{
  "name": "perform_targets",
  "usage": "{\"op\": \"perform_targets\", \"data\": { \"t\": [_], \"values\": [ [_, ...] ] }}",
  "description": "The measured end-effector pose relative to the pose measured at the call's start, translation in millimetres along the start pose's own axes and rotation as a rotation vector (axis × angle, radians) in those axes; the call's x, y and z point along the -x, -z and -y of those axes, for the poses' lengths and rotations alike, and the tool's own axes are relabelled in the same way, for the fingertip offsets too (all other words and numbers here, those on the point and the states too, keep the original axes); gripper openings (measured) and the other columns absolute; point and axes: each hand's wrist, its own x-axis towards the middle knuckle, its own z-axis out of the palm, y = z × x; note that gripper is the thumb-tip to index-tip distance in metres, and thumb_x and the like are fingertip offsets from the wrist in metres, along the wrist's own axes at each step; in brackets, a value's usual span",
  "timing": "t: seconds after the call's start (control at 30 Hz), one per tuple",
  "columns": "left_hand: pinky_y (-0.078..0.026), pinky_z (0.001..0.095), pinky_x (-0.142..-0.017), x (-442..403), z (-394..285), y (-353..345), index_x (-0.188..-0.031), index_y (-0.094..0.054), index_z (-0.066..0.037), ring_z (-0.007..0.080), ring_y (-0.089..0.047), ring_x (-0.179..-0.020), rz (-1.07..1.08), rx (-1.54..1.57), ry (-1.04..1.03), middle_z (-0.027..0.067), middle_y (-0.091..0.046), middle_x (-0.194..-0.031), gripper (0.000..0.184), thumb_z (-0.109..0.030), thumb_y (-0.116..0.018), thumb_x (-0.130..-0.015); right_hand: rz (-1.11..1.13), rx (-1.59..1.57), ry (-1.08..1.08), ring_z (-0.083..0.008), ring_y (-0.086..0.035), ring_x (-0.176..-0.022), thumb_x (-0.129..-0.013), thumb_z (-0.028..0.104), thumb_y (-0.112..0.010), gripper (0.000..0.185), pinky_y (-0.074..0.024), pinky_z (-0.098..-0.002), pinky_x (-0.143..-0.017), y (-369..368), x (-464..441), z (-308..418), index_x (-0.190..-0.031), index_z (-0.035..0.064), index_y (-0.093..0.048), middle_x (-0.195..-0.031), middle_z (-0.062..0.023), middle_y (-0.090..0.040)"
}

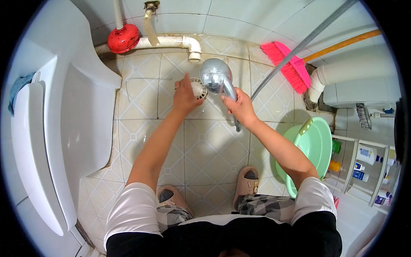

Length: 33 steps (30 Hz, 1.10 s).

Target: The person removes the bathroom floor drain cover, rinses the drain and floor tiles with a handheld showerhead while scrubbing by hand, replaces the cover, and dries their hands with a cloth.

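My right hand (240,105) is wrapped round the handle of a chrome shower head (215,73), and its grey hose (295,50) runs up to the upper right. Just left of the shower head, my left hand (186,95) grips a round drain cover (198,88) with slots along its rim. My thumb is at its lower edge and my fingers are on its left side, partly hiding it. The shower head's face is turned away from me, close beside the cover. Both hands are over the tiled floor (214,145).
A white toilet (87,115) stands at left, with a red plunger (123,38) behind it. White pipe (167,42) runs along the wall. At right are a pink broom (287,66), a green basin (319,139) and a shelf (350,165) with bottles. My slippers (246,184) are below.
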Motion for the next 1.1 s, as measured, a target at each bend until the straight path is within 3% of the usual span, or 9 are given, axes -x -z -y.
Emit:
{"op": "perform_targets", "data": {
  "t": [0.1, 0.53, 0.63, 0.73, 0.8, 0.83, 0.9, 1.0, 1.1],
  "values": [
    [-0.032, 0.0409, -0.101, -2.0, 1.9, -2.4, -0.136, -0.021, 0.002, 0.036, -0.041, -0.114, 0.014, 0.016, -0.038, 0.0176, -0.047, -0.122, 0.109, -0.023, -0.084, -0.051, -0.011, 0.014, -0.006, -0.0064, -0.047, -0.052, -0.08, 0.023, -0.067, 0.03, -0.0401, -0.0223, -0.047, 0.2, 0.2, -4.0, -0.096, 0.0004, -0.055, -0.067, -0.0005, -0.052],
    [-0.026, 0.0413, -0.105, -0.1, 38.9, -25.9, -0.139, -0.02, -0.005, 0.0347, -0.036, -0.121, 0.071, 0.183, -0.182, 0.0127, -0.043, -0.131, 0.112, -0.02, -0.084, -0.049, -0.022, 0.0, -0.036, -0.0056, -0.046, -0.051, -0.08, 0.02, -0.067, 0.026, -0.0395, -0.0216, -0.047, 7.1, 0.0, -11.2, -0.095, 0.0013, -0.056, -0.065, 0.0009, -0.051],
    [-0.029, 0.043, -0.103, -0.5, 32.1, -15.2, -0.139, -0.022, -0.008, 0.0365, -0.035, -0.121, -0.001, -0.016, -0.184, 0.0133, -0.04, -0.132, 0.111, -0.024, -0.085, -0.048, -0.012, 0.037, -0.025, -0.0058, -0.046, -0.051, -0.08, 0.019, -0.066, 0.026, -0.0396, -0.0216, -0.047, 7.1, 0.0, -13.3, -0.095, 0.0013, -0.056, -0.065, 0.0006, -0.052],
    [-0.032, 0.044, -0.101, -2.7, 36.9, 2.3, -0.135, -0.033, -0.011, 0.0351, -0.036, -0.119, -0.027, -0.014, -0.165, 0.0116, -0.042, -0.129, 0.101, -0.025, -0.085, -0.049, -0.018, 0.053, -0.02, -0.006, -0.046, -0.051, -0.08, 0.02, -0.066, 0.026, -0.0398, -0.0216, -0.047, 8.8, -1.1, -18.4, -0.095, 0.0016, -0.056, -0.065, 0.0001, -0.052],
    [-0.036, 0.0423, -0.096, -0.3, 47.7, 8.0, -0.121, -0.05, -0.014, 0.0307, -0.04, -0.113, -0.115, -0.099, -0.046, 0.0076, -0.047, -0.119, 0.07, -0.022, -0.08, -0.058, -0.022, 0.057, -0.016, -0.0062, -0.046, -0.051, -0.08, 0.02, -0.067, 0.026, -0.0399, -0.0217, -0.047, 9.6, -1.1, -18.5, -0.095, 0.0018, -0.056, -0.066, -0.0001, -0.052],
    [-0.036, 0.0423, -0.096, 1.0, 52.8, 10.7, -0.121, -0.05, -0.014, 0.0307, -0.04, -0.113, -0.114, -0.1, -0.04, 0.0076, -0.047, -0.119, 0.07, -0.022, -0.08, -0.058, -0.02, 0.075, -0.038, -0.0062, -0.046, -0.051, -0.08, 0.021, -0.067, 0.026, -0.0399, -0.0218, -0.047, 10.6, -1.4, -18.2, -0.095, 0.0019, -0.057, -0.066, -0.0002, -0.053],
    [-0.039, 0.0404, -0.091, 3.8, 61.8, 13.6, -0.099, -0.064, -0.016, 0.0258, -0.045, -0.105, -0.112, -0.15, -0.015, 0.0036, -0.052, -0.104, 0.036, -0.017, -0.074, -0.064, -0.014, 0.092, -0.06, -0.0062, -0.046, -0.051, -0.08, 0.021, -0.067, 0.026, -0.0399, -0.0219, -0.047, 8.5, -1.8, -15.3, -0.094, 0.002, -0.057, -0.066, -0.0002, -0.053],
    [-0.04, 0.0395, -0.088, 7.2, 59.6, 7.0, -0.083, -0.068, -0.016, 0.0233, -0.048, -0.099, -0.1, -0.097, -0.097, 0.0025, -0.054, -0.092, 0.018, -0.014, -0.07, -0.065, 0.004, 0.085, -0.06, -0.0063, -0.046, -0.05, -0.08, 0.022, -0.067, 0.026, -0.0399, -0.0221, -0.047, 6.0, -2.9, -13.6, -0.094, 0.002, -0.057, -0.066, -0.0001, -0.053],
    [-0.041, 0.0387, -0.084, 6.3, 52.1, -6.3, -0.08, -0.068, -0.016, 0.0235, -0.05, -0.094, -0.102, -0.173, -0.204, 0.002, -0.055, -0.089, 0.02, -0.017, -0.072, -0.061, 0.013, 0.071, -0.063, -0.0063, -0.046, -0.05, -0.08, 0.022, -0.067, 0.027, -0.0398, -0.022, -0.046, 5.3, -6.2, -16.9, -0.094, 0.0017, -0.057, -0.065, 0.0006, -0.052]
  ]
}}
